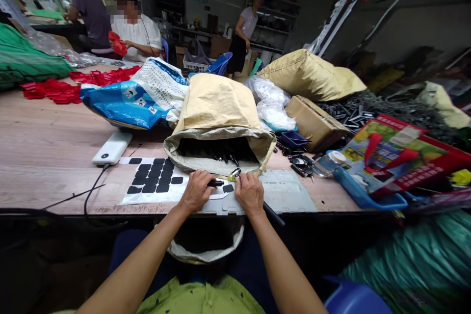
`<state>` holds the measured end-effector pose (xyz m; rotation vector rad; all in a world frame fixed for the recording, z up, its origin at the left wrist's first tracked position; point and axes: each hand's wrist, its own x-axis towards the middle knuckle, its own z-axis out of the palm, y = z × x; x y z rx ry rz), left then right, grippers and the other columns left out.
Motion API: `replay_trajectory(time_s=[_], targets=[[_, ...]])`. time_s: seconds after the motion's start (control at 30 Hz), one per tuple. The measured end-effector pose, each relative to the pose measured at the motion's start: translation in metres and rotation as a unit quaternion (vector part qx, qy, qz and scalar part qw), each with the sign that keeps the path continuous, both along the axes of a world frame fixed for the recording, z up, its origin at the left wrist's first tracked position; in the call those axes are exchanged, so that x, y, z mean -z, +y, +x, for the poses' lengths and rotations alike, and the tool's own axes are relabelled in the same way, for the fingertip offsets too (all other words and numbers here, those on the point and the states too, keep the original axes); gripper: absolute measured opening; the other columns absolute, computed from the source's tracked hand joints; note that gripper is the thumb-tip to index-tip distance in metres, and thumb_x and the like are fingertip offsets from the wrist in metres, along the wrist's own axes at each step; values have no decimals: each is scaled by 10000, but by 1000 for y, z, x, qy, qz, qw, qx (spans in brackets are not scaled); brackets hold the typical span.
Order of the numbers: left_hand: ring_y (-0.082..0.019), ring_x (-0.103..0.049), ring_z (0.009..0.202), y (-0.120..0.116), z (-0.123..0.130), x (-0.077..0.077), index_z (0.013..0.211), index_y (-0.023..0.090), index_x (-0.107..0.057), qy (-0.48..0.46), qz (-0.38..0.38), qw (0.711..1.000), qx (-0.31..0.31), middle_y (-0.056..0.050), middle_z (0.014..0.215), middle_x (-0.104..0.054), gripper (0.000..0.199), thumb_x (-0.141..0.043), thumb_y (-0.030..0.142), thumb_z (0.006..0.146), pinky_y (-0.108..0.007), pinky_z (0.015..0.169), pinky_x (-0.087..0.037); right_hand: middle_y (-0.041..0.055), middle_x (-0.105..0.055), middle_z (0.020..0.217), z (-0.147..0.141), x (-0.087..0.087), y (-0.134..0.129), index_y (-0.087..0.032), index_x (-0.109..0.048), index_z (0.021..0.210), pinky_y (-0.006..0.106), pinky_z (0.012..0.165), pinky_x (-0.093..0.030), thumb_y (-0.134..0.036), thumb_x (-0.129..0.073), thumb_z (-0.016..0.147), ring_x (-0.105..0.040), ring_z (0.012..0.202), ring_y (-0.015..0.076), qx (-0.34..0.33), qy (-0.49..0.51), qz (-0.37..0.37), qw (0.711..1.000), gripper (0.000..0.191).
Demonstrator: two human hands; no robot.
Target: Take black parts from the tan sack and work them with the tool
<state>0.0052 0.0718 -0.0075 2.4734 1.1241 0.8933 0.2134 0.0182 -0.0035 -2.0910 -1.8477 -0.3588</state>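
My left hand (199,190) is closed around a short black cylindrical piece (216,183), whose end sticks out toward the right. Closed too, my right hand (249,193) grips a black tube (274,213) that shows below the wrist; a shiny metal end (234,173) with some yellow shows at its fingertips, apparently part of the same tube. Both hands are close together at the table's front edge. Just behind them lies a cream sack (221,103), its mouth toward me and dark pieces inside. A white sheet (128,198) bearing several black rounded squares (154,174) lies by my left hand.
A white power bank (112,148) with a cable lies left. Behind are a blue-white sack (136,95) and red pieces (55,89). At right stand a cardboard box (312,122), a blue tray (368,196) and a red bag (401,157). Another sack (206,254) gapes below the table. Several people are beyond.
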Motion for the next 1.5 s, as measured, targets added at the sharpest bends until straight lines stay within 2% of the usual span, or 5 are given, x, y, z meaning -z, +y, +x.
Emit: replay_trajectory(time_s=[0.3, 0.7, 0.93, 1.17, 1.5], targets=[[-219, -640, 851, -114, -18, 23, 1094, 249, -656, 76, -120, 965, 221, -73, 928, -694, 224, -546, 373, 945, -348, 779, -462, 77, -599, 988, 2, 3, -1, -191, -631, 960, 331, 763, -310, -325, -510, 993, -497, 897, 219, 6, 16, -2, 1000, 183], [-347, -673, 1152, -84, -25, 72, 962, 168, -723, 290, -497, 808, -128, -177, 1193, -731, 367, -435, 381, 885, -395, 882, -498, 91, -593, 997, 3, 3, -2, -179, -631, 963, 324, 771, -315, -330, -498, 997, -499, 902, 220, -4, 31, 5, 999, 204], [-329, -679, 1069, -101, -24, 31, 1027, 204, -714, 272, -364, 890, -44, -130, 1087, -747, 313, -543, 418, 875, -385, 852, -474, 96, -596, 992, 3, 4, -2, -177, -625, 959, 328, 777, -316, -328, -501, 994, -495, 901, 223, -2, 29, 3, 1000, 198], [-192, -657, 760, -11, 24, -54, 1103, 232, -703, 80, -254, 961, -69, -26, 816, -728, 319, -553, 437, 910, -270, 674, -416, 86, -594, 1002, 2, 2, -3, -190, -616, 960, 338, 776, -309, -330, -495, 997, -491, 917, 232, -1, 27, -3, 1000, 188], [-398, -696, 966, 95, 67, -41, 929, 123, -747, 99, -275, 891, -348, -250, 1010, -739, 434, -697, 507, 733, -424, 735, -516, 73, -601, 973, 3, 5, -1, -190, -615, 935, 329, 759, -312, -321, -563, 953, -495, 887, 220, 4, 33, 11, 999, 143]])
